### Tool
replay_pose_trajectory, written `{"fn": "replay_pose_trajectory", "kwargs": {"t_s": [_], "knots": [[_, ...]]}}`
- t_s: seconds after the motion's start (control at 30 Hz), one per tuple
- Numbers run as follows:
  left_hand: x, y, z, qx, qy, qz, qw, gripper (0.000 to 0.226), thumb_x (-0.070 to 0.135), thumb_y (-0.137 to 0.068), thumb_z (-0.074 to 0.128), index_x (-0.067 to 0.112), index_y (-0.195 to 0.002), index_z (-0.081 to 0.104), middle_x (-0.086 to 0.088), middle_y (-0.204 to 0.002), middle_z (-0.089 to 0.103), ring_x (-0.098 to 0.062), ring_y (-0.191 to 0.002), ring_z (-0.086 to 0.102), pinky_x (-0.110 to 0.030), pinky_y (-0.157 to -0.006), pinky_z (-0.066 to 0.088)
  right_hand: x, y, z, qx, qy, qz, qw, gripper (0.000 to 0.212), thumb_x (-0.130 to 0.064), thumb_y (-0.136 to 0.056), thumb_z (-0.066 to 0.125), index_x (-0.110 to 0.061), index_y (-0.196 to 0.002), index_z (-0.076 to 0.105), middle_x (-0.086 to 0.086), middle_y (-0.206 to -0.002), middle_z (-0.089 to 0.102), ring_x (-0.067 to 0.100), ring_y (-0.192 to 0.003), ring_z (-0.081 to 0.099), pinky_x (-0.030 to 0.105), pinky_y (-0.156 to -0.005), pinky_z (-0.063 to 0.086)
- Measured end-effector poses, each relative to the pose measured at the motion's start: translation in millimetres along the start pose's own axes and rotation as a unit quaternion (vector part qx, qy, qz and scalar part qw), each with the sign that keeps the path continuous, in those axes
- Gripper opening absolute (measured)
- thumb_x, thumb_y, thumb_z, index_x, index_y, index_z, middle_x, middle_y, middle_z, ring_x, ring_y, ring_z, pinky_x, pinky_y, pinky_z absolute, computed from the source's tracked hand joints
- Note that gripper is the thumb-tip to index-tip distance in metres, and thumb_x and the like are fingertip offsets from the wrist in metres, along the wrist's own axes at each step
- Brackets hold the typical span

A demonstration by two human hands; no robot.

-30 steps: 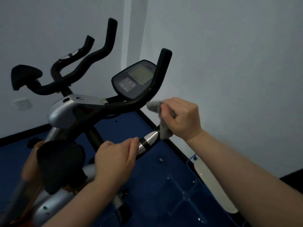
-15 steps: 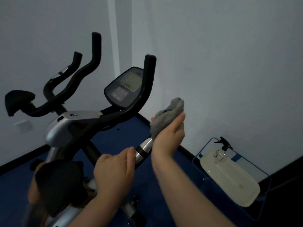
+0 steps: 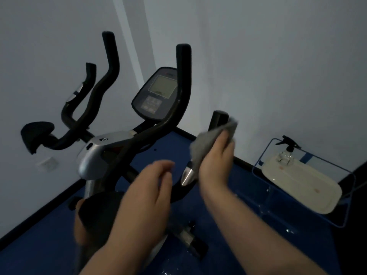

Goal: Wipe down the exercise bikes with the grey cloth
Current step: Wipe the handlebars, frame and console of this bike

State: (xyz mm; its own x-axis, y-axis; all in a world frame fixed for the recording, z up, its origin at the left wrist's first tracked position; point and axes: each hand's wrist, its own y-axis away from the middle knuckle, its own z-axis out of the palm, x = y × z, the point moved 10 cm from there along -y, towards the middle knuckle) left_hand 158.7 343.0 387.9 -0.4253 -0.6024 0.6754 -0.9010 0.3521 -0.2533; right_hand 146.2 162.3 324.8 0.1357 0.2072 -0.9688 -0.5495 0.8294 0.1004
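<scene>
A black and silver exercise bike [image 3: 95, 155] fills the left and middle, with black handlebars [image 3: 182, 80] and a grey console [image 3: 156, 94]. My right hand [image 3: 216, 161] holds the grey cloth [image 3: 206, 143] wrapped round the near right handlebar grip, whose black end [image 3: 219, 118] sticks up above the cloth and whose silver sensor band [image 3: 187, 174] shows below it. My left hand [image 3: 151, 187] hovers just left of that grip, blurred, fingers loosely extended and holding nothing.
A blue-framed clear bin [image 3: 305, 187] stands on the blue floor at the right, holding a white tray [image 3: 301, 185] and a spray bottle [image 3: 288, 149]. The white wall lies close behind the bike. The black saddle [image 3: 99, 213] is near my left forearm.
My left hand let go of the silver sensor band and pulled back. My right hand slid the cloth up the grip towards its black end. The view swung right, showing more of the bin.
</scene>
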Motion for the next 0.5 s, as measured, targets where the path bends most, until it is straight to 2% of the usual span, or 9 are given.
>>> {"fn": "replay_pose_trajectory", "kwargs": {"t_s": [0.07,0.13,0.23,0.27,0.3,0.33,0.37,0.43,0.5], "knots": [[2,4,-34,0.034,-0.046,0.054,0.997,0.029,0.044,-0.091,0.038,0.043,-0.114,0.055,0.029,-0.103,0.058,0.013,-0.100,0.053,-0.013,-0.076,0.041,-13,-7,0,0.041,-0.026,-0.003,0.999,0.023,-0.046,-0.099,0.034,-0.030,-0.101,0.050,-0.006,-0.098,0.064,0.007,-0.088,0.062,0.027,-0.073,0.049],[-9,2,-60,0.069,-0.083,0.082,0.991,0.025,0.038,-0.093,0.040,0.038,-0.111,0.058,0.028,-0.096,0.057,0.012,-0.094,0.054,-0.013,-0.070,0.040,16,19,1,0.057,-0.044,0.016,0.997,0.020,-0.044,-0.099,0.037,-0.030,-0.100,0.051,-0.005,-0.100,0.064,0.001,-0.084,0.062,0.021,-0.071,0.047],[-51,1,-68,0.086,-0.109,0.067,0.988,0.020,0.022,-0.094,0.048,0.028,-0.105,0.063,0.019,-0.090,0.056,0.005,-0.083,0.051,-0.021,-0.071,0.039,60,79,4,0.037,-0.061,0.066,0.995,0.019,-0.048,-0.096,0.036,-0.042,-0.101,0.053,-0.014,-0.102,0.064,-0.013,-0.082,0.061,0.009,-0.071,0.044],[-64,3,-67,0.089,-0.112,0.062,0.988,0.020,0.017,-0.094,0.049,0.026,-0.104,0.064,0.015,-0.091,0.059,-0.001,-0.085,0.054,-0.026,-0.072,0.040,62,81,6,0.025,-0.060,0.078,0.995,0.023,-0.050,-0.095,0.035,-0.043,-0.103,0.055,-0.012,-0.104,0.065,-0.012,-0.085,0.062,0.013,-0.075,0.046],[-72,5,-63,0.090,-0.128,0.069,0.985,0.020,0.016,-0.095,0.049,0.024,-0.102,0.065,0.011,-0.091,0.062,-0.009,-0.087,0.057,-0.030,-0.075,0.040,61,74,7,0.026,-0.063,0.089,0.994,0.029,-0.051,-0.095,0.034,-0.040,-0.109,0.057,-0.005,-0.108,0.067,-0.005,-0.092,0.064,0.021,-0.082,0.050],[-76,9,-59,0.094,-0.154,0.088,0.980,0.021,0.017,-0.093,0.048,0.023,-0.100,0.067,0.008,-0.091,0.065,-0.013,-0.087,0.058,-0.031,-0.077,0.039,54,62,5,0.035,-0.078,0.092,0.992,0.037,-0.051,-0.096,0.035,-0.031,-0.115,0.060,0.004,-0.110,0.068,0.009,-0.098,0.067,0.032,-0.086,0.053],[-76,13,-56,0.106,-0.175,0.110,0.973,0.023,0.020,-0.091,0.046,0.023,-0.098,0.068,0.007,-0.091,0.067,-0.013,-0.087,0.058,-0.030,-0.077,0.037,48,50,4,0.047,-0.109,0.100,0.988,0.044,-0.051,-0.097,0.036,-0.021,-0.115,0.063,0.010,-0.106,0.071,0.020,-0.095,0.069,0.037,-0.083,0.056],[-76,17,-55,0.131,-0.181,0.137,0.965,0.025,0.024,-0.090,0.044,0.024,-0.094,0.069,0.007,-0.090,0.069,-0.009,-0.086,0.056,-0.027,-0.074,0.032,52,52,4,0.076,-0.147,0.104,0.981,0.048,-0.054,-0.097,0.037,-0.017,-0.099,0.068,0.010,-0.085,0.075,0.023,-0.079,0.073,0.031,-0.066,0.057],[-77,17,-56,0.140,-0.171,0.150,0.964,0.025,0.025,-0.090,0.044,0.025,-0.093,0.068,0.008,-0.088,0.068,-0.009,-0.082,0.057,-0.026,-0.073,0.031,74,84,8,0.098,-0.111,0.109,0.983,0.043,-0.053,-0.096,0.035,-0.026,-0.094,0.068,0.003,-0.087,0.075,0.012,-0.079,0.072,0.024,-0.068,0.053]]}}
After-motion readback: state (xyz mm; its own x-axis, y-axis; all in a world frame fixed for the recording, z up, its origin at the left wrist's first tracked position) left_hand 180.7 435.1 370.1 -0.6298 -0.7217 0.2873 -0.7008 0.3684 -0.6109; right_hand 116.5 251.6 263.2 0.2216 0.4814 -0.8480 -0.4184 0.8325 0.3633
